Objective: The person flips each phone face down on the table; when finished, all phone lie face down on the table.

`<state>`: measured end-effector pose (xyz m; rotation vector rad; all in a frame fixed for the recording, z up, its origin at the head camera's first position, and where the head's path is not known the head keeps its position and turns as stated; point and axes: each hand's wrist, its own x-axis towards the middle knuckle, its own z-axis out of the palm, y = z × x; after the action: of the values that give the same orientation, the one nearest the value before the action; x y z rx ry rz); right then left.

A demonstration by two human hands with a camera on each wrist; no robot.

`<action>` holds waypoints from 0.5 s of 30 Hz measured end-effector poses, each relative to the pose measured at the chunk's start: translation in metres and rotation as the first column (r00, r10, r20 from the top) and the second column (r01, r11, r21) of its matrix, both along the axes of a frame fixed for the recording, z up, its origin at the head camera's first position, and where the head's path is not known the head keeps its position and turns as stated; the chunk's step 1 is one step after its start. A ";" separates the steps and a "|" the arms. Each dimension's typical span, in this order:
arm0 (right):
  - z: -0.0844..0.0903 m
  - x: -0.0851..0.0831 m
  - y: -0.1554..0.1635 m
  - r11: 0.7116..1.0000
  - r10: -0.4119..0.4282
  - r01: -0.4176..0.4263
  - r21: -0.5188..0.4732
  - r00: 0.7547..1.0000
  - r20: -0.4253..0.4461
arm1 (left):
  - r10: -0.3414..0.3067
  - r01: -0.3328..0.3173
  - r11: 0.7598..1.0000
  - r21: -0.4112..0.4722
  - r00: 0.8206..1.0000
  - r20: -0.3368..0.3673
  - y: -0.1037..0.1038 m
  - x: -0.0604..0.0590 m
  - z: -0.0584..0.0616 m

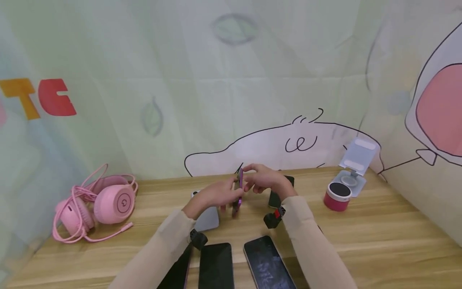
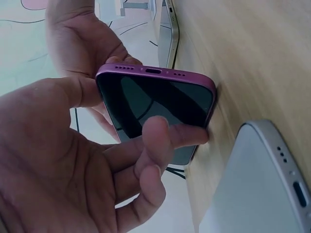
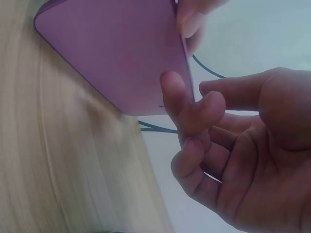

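A purple smartphone [image 1: 239, 192] stands on edge above the table between the two hands. Its dark screen [image 2: 141, 104] and charging-port end show in the left wrist view, its plain purple back [image 3: 109, 53] in the right wrist view. My left hand [image 1: 218, 192] grips it, thumb at the upper edge and fingers across the screen side. At the far upper corner, my right hand [image 1: 265, 180] has curled fingers against the phone's back and edge, with the thumb close by. Beside the left hand lies a silver phone [image 1: 207, 218]; under the right hand, a dark phone [image 1: 275, 198].
Three dark-screened phones lie at the front, among them a middle one [image 1: 216, 267] and a right one [image 1: 268, 263]. Pink headphones [image 1: 113, 204] with a coiled cable sit left. A pink round jar [image 1: 336, 198] and a white folding stand [image 1: 359, 154] are right. A printed curtain [image 1: 180, 80] hangs behind.
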<state>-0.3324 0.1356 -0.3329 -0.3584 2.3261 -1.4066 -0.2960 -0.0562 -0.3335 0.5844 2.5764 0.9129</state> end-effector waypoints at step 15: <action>0.002 0.002 -0.004 0.997 0.046 -0.047 0.066 0.999 0.018 | 0.008 -0.009 1.000 0.012 1.000 0.026 0.000 -0.002 0.002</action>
<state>-0.3303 0.1318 -0.3311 -0.3779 2.3300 -1.3020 -0.2983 -0.0565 -0.3314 0.5615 2.5537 0.9328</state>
